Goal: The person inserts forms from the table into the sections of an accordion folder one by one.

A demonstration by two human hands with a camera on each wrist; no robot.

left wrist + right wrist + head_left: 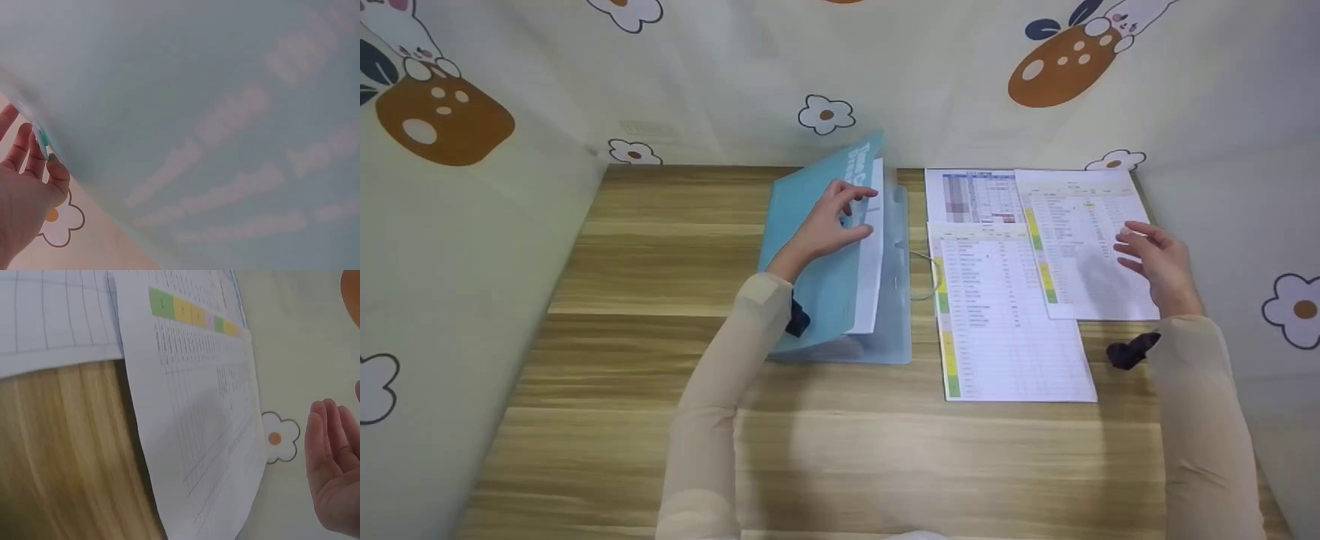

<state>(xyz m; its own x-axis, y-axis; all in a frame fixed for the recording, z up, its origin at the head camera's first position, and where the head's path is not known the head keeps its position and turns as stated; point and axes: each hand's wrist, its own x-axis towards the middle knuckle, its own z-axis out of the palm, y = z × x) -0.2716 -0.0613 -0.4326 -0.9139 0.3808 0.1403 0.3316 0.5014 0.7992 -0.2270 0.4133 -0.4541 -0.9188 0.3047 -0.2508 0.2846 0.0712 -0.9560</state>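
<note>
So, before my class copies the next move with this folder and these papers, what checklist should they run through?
1. Left hand gripping the edge of the blue folder: ok.
2. Folder cover laid fully open: not ok; it stands partly raised.
3. Right hand free of paper: ok; it hovers over the right-hand sheet.
4. Loose sheets neatly stacked: not ok; the front sheet, back sheet and right-hand sheet only partly overlap.
5. White paper inside the folder fastened: cannot tell.

folder (829,300): smooth plastic | sheets (1020,360): matt paper | tabletop (622,412): smooth, wood-grained
</note>
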